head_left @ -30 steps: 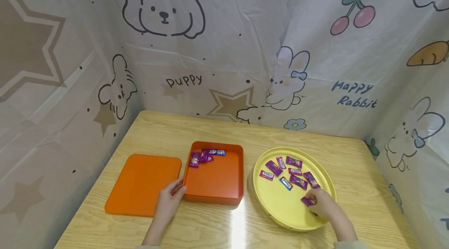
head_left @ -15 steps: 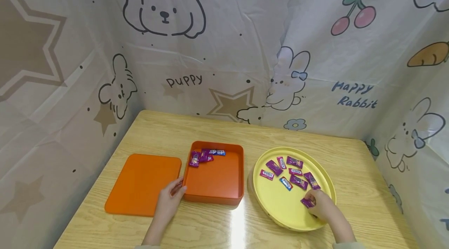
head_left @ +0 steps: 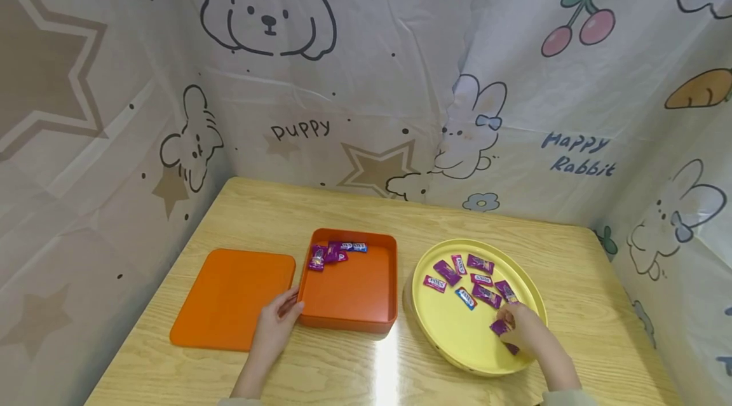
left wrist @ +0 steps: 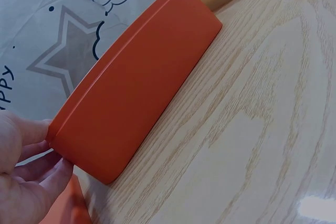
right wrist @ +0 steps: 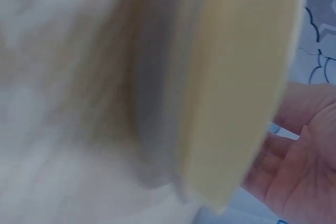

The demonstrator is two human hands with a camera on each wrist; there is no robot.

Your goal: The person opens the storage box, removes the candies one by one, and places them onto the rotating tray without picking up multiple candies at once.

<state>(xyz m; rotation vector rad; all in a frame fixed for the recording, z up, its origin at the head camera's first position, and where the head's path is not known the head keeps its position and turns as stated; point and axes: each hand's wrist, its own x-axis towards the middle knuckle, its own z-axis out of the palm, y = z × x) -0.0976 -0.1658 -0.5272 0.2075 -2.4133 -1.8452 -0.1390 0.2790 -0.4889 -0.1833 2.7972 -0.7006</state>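
My left hand (head_left: pixel 274 324) grips the front left corner of the open orange box (head_left: pixel 349 295), thumb and fingers at its outer walls. The left wrist view shows those fingers (left wrist: pixel 55 179) bent against the corner. Small wrapped candies (head_left: pixel 324 255) lie in the box's back left part. Over the right side of a round yellow tray (head_left: pixel 452 336), my right hand (head_left: pixel 523 324) pinches a purple-wrapped candy (head_left: pixel 499 327) with curled fingers. Another purple candy (head_left: pixel 511 349) shows just below that hand. In the right wrist view the tray's wall hides the fingertips.
A flat orange lid (head_left: pixel 231 301) lies left of the box. Several purple, pink and blue candies (head_left: pixel 466 298) are spread over the tray's back half. A printed curtain (head_left: pixel 366 75) encloses the wooden table (head_left: pixel 337 371) at the back and sides.
My right hand has shifted slightly at the same spot on the tray, uncovering more of the purple candy beneath it. The left hand and the box stay in place.
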